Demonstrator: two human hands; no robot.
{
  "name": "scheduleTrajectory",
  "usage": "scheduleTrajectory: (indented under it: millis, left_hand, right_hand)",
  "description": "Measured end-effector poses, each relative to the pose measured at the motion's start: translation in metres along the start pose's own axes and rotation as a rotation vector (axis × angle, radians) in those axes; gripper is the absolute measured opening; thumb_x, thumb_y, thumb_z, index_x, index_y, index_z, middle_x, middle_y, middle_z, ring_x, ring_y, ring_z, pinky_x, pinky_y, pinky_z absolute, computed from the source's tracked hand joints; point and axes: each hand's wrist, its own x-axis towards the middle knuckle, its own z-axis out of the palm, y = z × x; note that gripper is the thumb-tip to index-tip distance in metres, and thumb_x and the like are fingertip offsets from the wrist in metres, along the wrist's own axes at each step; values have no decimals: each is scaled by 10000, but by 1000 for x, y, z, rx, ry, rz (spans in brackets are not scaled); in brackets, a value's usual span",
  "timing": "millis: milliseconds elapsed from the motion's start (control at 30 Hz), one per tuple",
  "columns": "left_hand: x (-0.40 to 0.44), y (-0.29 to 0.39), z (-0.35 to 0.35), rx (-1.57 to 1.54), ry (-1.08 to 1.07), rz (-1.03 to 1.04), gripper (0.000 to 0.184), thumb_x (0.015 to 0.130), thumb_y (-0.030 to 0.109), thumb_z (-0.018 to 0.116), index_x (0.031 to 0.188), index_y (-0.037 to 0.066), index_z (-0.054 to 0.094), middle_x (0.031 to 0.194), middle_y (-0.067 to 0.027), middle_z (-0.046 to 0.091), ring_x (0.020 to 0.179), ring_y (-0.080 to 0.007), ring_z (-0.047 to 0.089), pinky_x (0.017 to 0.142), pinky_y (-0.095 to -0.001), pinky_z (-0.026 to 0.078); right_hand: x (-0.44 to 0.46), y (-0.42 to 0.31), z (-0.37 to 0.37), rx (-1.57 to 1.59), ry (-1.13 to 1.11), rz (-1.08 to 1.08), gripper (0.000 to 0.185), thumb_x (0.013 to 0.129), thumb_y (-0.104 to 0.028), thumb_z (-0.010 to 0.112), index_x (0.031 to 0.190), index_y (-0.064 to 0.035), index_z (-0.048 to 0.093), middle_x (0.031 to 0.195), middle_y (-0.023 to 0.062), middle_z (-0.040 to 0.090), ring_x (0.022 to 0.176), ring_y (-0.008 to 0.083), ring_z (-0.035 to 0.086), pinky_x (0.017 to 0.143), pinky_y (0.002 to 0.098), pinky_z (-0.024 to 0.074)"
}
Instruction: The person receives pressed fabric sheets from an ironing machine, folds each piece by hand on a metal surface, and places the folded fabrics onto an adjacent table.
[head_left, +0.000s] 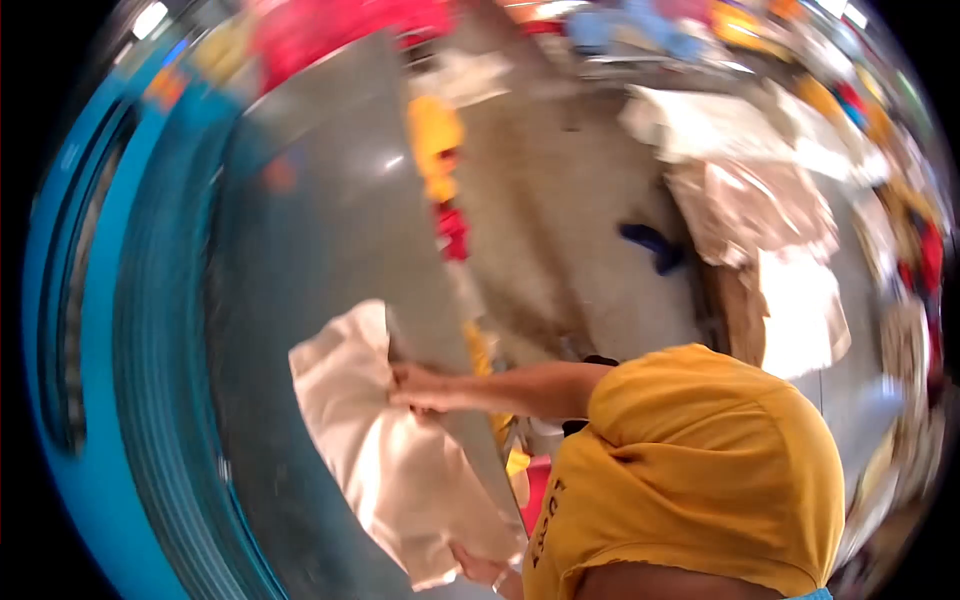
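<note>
A pale pink piece of cloth [395,450] lies stretched along the grey metal table [300,220], slightly rumpled and with a sheen. My right hand [420,388], at the end of an outstretched arm in a yellow sleeve, is closed on the edge of the cloth near its upper end. Close to my body, my left hand [480,568] grips the lower end of the same cloth, with some of its fingers hidden. A light band circles the left wrist.
A blue machine frame [100,400] runs along the table's far side. Yellow and red cloth pieces [435,140] hang at the near edge. Stacked pale cloths [750,200] stand at the right, and a dark blue item [652,246] lies on the floor. Pink fabric [340,35] is blurred at the top.
</note>
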Motion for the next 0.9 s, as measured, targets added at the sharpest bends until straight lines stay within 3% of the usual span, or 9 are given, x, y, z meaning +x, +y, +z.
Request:
scheduleTrajectory:
  millis: [133,267,433,533,600,667,733,833,900]
  left_hand:
    - [-21,40,69,179,-367,-68,484,787,321,584,1149,8,512,1128,-149,535,964,-290,539,811,-411,458]
    - [-55,42,168,287,-622,63,547,781,290,600,1230,25,435,1187,-158,491,1020,-300,511,877,-435,427]
    - [-131,-3,342,101,-1333,-153,527,788,230,587,1228,-8,420,1205,-173,464,1047,-288,491,891,-405,418]
    - [-218,-55,429,209,-1471,191,413,793,78,583,1166,-56,468,1127,-170,522,963,-260,539,823,-346,469]
    - [-248,-115,485,188,-1613,621,328,790,-1,589,1103,-76,522,1057,-169,566,905,-235,567,777,-327,495]
    - [-313,-152,518,157,-1777,411,291,781,-6,612,1055,-84,552,1023,-171,587,896,-216,566,765,-341,496]
    - [-353,-201,541,248,-1776,124,350,790,90,641,1068,-96,536,1017,-173,601,887,-183,566,760,-332,480]
    - [-361,-256,564,879,-1730,538,464,756,242,688,1013,-108,524,999,-186,613,852,-196,594,732,-318,464]
    - [-326,-299,573,735,-1766,406,421,774,222,659,1049,-58,505,977,-166,611,830,-227,598,729,-334,466]
  right_hand:
    - [-75,3,-120,77,433,78,238,698,-160,585,907,-53,550,639,5,493,469,84,455,371,223,338]
    - [-183,-92,-209,56,762,-325,233,691,-173,590,869,-22,577,722,20,551,603,109,521,480,255,420]
    - [-358,-200,-346,-768,1233,-794,259,742,-152,584,948,5,588,840,54,598,714,121,566,658,268,477]
    - [-488,-262,-343,-129,1354,-938,239,753,-158,581,932,0,599,808,44,601,699,103,571,649,259,478]
    - [-560,-259,-384,-272,1593,-893,223,754,-161,576,916,-10,602,800,41,605,699,106,579,621,247,478]
    - [-622,-238,-438,-244,1719,-816,193,748,-181,587,842,-13,600,766,41,594,673,105,578,577,231,468]
    - [-675,-190,-502,-259,1836,-503,297,749,-244,605,904,4,558,774,94,599,672,184,593,576,295,472]
    - [-669,-108,-545,-1002,2302,325,669,734,-430,646,1144,37,399,997,232,561,945,388,539,809,476,417]
    - [-627,-68,-555,-1152,2094,99,715,721,-441,656,1230,-5,405,1187,248,461,1107,382,441,932,471,345]
